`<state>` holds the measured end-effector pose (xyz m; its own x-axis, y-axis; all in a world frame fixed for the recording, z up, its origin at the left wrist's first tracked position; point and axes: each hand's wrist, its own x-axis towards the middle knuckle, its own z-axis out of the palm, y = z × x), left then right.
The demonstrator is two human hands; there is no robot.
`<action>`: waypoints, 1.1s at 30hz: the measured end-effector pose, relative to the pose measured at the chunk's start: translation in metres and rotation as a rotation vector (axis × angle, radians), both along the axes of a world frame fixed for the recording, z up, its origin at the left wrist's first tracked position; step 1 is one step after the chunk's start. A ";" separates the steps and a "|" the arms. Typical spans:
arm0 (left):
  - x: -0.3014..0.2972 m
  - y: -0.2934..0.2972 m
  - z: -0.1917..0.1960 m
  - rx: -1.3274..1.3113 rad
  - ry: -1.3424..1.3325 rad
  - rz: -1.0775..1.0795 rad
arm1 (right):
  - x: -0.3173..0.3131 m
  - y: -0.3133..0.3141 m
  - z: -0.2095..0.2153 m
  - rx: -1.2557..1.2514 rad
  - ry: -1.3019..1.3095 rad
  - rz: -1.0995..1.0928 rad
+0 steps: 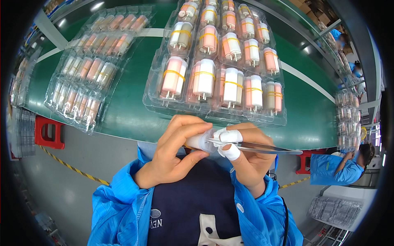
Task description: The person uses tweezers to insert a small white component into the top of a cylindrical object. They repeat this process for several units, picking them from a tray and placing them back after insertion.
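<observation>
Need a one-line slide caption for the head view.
Left hand holds a small white cylinder while right hand works it with tweezers, above a green table of clear trays.

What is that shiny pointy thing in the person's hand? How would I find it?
Start at the green conveyor belt and come down to the two bare hands held close together below it. The right hand, with white finger covers, grips slim silver metal tweezers. Unlike the small white cylinder in the left hand, they are thin, shiny and pointed.
</observation>
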<state>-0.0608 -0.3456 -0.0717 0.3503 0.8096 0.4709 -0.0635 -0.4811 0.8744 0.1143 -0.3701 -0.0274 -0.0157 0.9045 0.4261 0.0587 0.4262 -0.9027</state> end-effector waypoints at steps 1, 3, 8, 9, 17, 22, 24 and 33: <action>0.000 0.000 0.000 0.000 0.001 0.002 | 0.000 0.000 0.000 -0.002 0.000 -0.002; 0.000 0.000 0.001 -0.001 0.002 0.006 | 0.000 0.000 -0.001 -0.005 0.000 -0.006; -0.005 0.003 -0.001 0.034 0.074 -0.060 | -0.001 0.001 -0.002 -0.012 0.014 -0.008; -0.005 0.003 -0.001 0.035 0.074 -0.057 | -0.001 0.001 -0.003 -0.016 0.023 -0.010; -0.002 0.000 -0.003 0.020 0.007 -0.006 | -0.001 0.000 -0.008 -0.024 0.079 0.002; 0.001 -0.002 -0.006 -0.028 -0.076 0.021 | -0.002 0.003 -0.011 0.001 0.055 -0.002; 0.000 -0.003 -0.006 -0.036 -0.088 0.020 | -0.001 0.005 -0.008 0.026 0.013 0.012; 0.000 -0.001 -0.006 -0.026 -0.108 0.007 | 0.001 0.007 -0.009 0.068 0.003 0.034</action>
